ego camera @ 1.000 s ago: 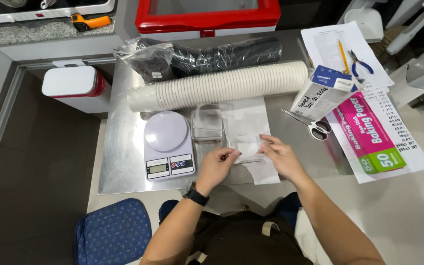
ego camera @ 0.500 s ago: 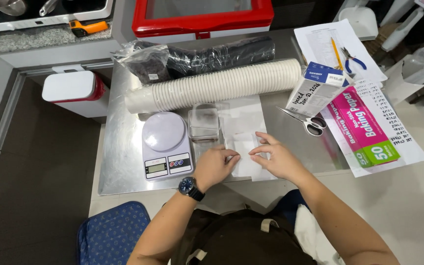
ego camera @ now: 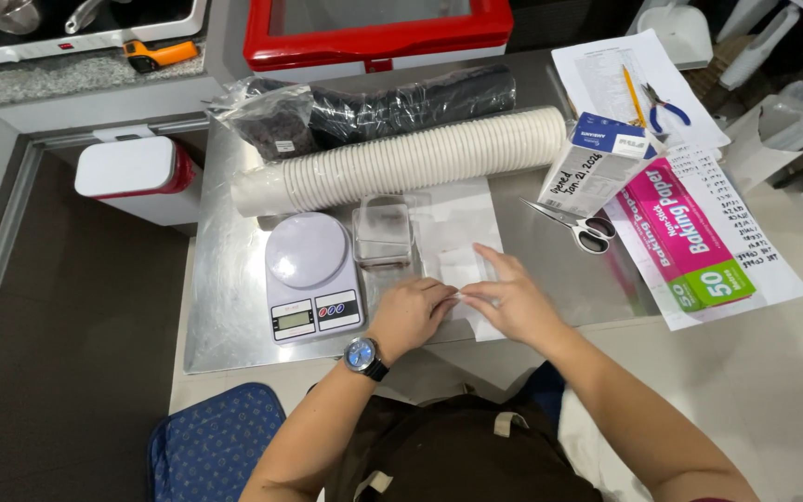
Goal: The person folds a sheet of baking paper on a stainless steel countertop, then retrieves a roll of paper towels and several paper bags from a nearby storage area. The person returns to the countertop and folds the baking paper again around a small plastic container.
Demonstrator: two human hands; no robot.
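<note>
Our left hand [ego camera: 409, 314] and right hand [ego camera: 511, 302] pinch the small white paper sheet [ego camera: 462, 263] — it runs toward twelve o'clock from our fingertips — both equally near.

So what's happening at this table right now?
A person is working a small piece of white paper on a metal table. The left hand and right hand meet at its near edge, pinching or folding it. A white scale and a clear container sit just left of it, a long stack of paper cups lies behind, and scissors lie to the right.
</note>
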